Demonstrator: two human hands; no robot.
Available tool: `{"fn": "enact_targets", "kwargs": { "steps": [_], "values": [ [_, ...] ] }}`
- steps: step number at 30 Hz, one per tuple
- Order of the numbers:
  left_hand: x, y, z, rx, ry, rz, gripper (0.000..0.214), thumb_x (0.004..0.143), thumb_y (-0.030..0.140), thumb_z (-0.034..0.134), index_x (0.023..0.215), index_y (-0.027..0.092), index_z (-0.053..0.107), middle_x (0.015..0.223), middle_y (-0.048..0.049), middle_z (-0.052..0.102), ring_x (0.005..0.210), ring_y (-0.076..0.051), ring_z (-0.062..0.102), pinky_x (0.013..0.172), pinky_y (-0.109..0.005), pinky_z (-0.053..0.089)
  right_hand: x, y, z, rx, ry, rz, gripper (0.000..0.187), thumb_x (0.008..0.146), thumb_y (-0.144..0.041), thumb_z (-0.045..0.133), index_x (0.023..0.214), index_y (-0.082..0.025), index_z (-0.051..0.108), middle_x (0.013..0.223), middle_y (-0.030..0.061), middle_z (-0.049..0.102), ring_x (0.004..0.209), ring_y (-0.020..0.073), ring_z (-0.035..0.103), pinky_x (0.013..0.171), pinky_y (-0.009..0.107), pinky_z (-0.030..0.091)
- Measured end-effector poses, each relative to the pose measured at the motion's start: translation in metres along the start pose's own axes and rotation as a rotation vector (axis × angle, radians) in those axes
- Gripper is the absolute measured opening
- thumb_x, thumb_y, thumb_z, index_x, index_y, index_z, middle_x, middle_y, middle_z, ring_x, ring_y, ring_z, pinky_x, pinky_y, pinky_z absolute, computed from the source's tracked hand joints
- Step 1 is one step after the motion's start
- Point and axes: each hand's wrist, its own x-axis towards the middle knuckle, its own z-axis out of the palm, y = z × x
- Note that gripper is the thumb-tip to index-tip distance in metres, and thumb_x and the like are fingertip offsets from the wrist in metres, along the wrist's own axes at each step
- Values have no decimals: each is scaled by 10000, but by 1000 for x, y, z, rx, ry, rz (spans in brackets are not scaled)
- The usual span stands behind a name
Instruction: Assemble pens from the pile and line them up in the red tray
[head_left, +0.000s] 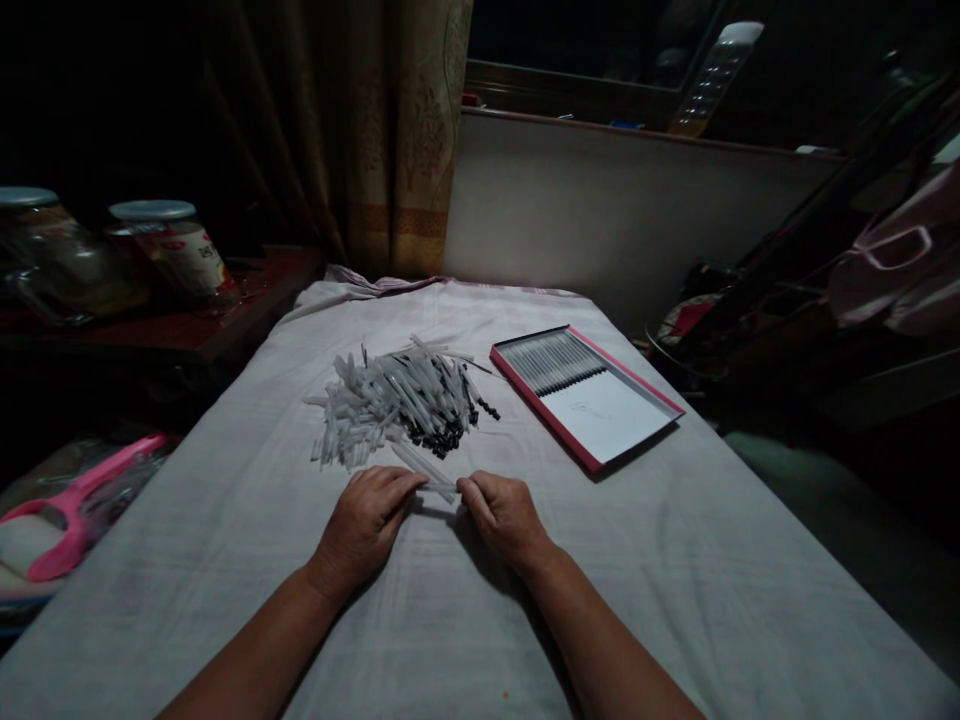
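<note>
While both hands are drawn close together over the white cloth [420,640], a thin pale tube [441,488] spans the narrow gap between them, just on the near side of a heap of pen parts [397,400]. Its long axis runs left to right, nearly level; the fingers cover both ends, so I cannot tell which way the tip points. The left hand [373,510] pinches one end between thumb and fingers, and the right hand [504,510] grips the other with its fingers curled in.

One tube shows plainly between the hands. A few loose clear tubes [420,463] slant just behind it, overlapping too much to count, and the heap is likewise too tangled, its black pieces gathered mostly at the right. One shallow red-edged box [615,420] sits to the right, beyond the right hand, with a single close-packed row of pens [551,360], black ends toward the white floor of the box; their number is too fine to tell.

On the dark side table [262,285] at left stand two lidded jars [199,260], with one pink handle [79,500] lower down. Beyond the cloth hangs a curtain [409,150], and one bottle [716,80] leans by the window.
</note>
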Motion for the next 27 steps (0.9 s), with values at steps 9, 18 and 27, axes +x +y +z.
{"fn": "enact_targets", "kwargs": {
  "steps": [9,18,27],
  "values": [
    [1,0,1,1,33,3,198,934,176,541,1104,196,641,969,-62,711,886,-193,653,786,-324,503,-1,-3,-9,186,-13,-17,183,895,-300,512,958,-197,650,761,16,696,659,146,634,635,230,457],
    [2,2,1,9,26,8,188,942,170,524,1086,193,643,949,-61,717,868,-195,660,769,-330,512,-1,3,-7,115,-32,-6,243,927,-331,488,805,-203,655,663,12,678,606,138,618,601,225,442],
    [2,2,1,-15,5,-17,184,940,180,536,1082,193,652,956,-60,723,882,-193,664,788,-331,515,-2,6,-8,69,-40,-41,260,935,-326,464,796,-200,645,678,20,666,624,140,607,604,232,436]
  ]
}}
